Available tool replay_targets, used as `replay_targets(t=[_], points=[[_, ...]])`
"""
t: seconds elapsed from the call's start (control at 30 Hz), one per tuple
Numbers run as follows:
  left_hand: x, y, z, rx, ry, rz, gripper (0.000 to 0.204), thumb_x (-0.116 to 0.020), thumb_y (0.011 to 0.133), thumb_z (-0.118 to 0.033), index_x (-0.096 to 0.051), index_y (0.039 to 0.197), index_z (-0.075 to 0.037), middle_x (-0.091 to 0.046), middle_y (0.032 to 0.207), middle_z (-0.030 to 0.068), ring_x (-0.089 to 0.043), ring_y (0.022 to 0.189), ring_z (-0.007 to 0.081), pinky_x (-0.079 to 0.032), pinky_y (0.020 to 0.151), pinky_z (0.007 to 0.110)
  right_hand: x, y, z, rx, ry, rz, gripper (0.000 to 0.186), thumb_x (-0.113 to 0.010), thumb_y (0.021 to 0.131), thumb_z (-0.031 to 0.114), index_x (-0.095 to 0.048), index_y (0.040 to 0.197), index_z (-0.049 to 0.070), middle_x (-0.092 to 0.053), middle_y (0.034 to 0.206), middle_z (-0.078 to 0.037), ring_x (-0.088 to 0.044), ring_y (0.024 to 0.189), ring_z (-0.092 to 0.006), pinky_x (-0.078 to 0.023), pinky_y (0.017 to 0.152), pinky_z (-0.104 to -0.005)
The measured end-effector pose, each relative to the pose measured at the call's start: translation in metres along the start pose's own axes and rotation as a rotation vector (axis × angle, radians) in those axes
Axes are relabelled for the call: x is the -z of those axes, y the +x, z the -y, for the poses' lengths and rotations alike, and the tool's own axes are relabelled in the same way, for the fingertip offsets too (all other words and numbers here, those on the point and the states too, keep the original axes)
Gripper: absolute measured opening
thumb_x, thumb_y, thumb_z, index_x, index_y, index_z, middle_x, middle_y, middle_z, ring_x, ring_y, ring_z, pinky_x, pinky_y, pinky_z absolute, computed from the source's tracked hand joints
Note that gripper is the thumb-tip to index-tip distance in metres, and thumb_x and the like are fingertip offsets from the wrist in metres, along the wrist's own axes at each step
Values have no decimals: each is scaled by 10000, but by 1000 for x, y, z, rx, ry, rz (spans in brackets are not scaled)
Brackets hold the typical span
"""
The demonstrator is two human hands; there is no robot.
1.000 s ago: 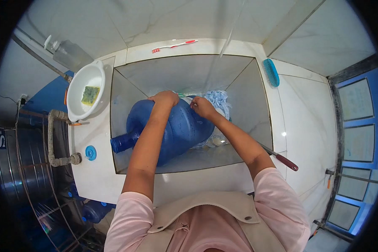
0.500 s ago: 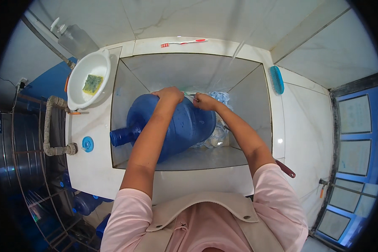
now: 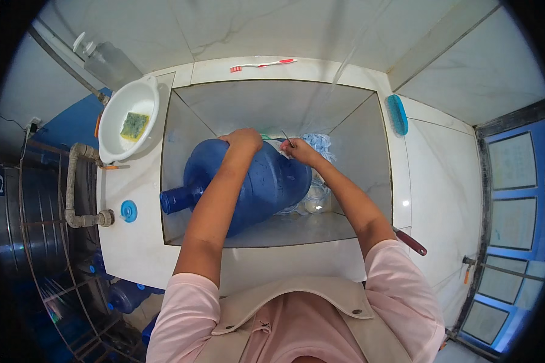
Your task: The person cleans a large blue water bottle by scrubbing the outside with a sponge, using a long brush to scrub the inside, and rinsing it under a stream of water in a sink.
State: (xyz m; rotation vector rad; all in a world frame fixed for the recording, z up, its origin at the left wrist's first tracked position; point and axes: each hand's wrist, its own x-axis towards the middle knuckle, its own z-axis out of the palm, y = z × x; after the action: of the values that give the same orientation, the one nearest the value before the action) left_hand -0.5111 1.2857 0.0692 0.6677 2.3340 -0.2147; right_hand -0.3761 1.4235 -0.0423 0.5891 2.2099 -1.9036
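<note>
A big blue water jug [image 3: 254,187] lies on its side in the tiled sink [image 3: 369,199], its neck pointing left. My left hand [image 3: 243,141] grips the jug's upper far side, its fingertips hidden behind the curve. Close to the jug's base end, my right hand [image 3: 300,151] is closed on a thin, narrow metal tool [image 3: 288,138] whose kind I cannot make out. Between my hands a whitish label or film [image 3: 275,144] shows on the jug's far side. Crumpled blue-and-white plastic [image 3: 318,143] lies beyond and right of the base.
On the left ledge stand a white basin [image 3: 108,130] with a sponge [image 3: 135,126], a pump bottle [image 3: 112,63] and a blue cap [image 3: 128,210]. A toothbrush [image 3: 263,65] lies on the back ledge. To the right are a blue brush [image 3: 398,115] and a dark red handle [image 3: 412,242].
My right hand has turned slightly at the jug's base end, and the thin tool now sticks up from its fingers. My left hand stays on the jug, which has barely moved.
</note>
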Motion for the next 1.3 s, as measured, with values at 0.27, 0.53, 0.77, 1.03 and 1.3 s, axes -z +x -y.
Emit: replay_targets(t=[0.27,0.53,0.77,1.03,1.3], points=[[2,-1,-4,5,28,43,439,-424,923,-376,-537,1263,-122,-490,1330,128,-455,1230,342,-215,990,697,-7,-3,-2,58,-218,-64,109,-607,829,112,-617,905,35,-626,826,-48,-577,752,-144,-464,689,-285],[2,-8,-11,-16,-48,-38,443,-471,902,-373,-558,1241,-100,-506,1317,121,-465,1224,342,-172,991,709,-19,-18,5,335,-580,-350,221,-505,907,203,-547,871,-10,-595,868,-229,-576,845,-410,-453,732,-439],[7,-15,-6,1,91,107,558,-434,891,-475,-466,1337,-141,-422,1399,91,-382,1300,305,-167,1023,669,-18,-61,27,124,-641,-33,351,-340,968,256,-471,1019,-67,-586,958,-296,-573,933,-427,-448,817,-474],[13,-21,-9,10,108,199,615,-433,844,-501,-452,1352,-156,-403,1414,89,-343,1325,303,-121,1038,659,-17,-48,18,39,-593,101,527,-229,995,314,-574,910,-75,-600,956,-279,-570,925,-413,-410,827,-473],[19,-25,-20,-7,90,211,576,-437,831,-428,-471,1339,-158,-406,1412,88,-337,1331,298,-111,1040,658,-17,-34,-2,-70,-628,23,548,-227,997,325,-572,1039,-100,-611,961,-277,-568,943,-425,-414,887,-463]])
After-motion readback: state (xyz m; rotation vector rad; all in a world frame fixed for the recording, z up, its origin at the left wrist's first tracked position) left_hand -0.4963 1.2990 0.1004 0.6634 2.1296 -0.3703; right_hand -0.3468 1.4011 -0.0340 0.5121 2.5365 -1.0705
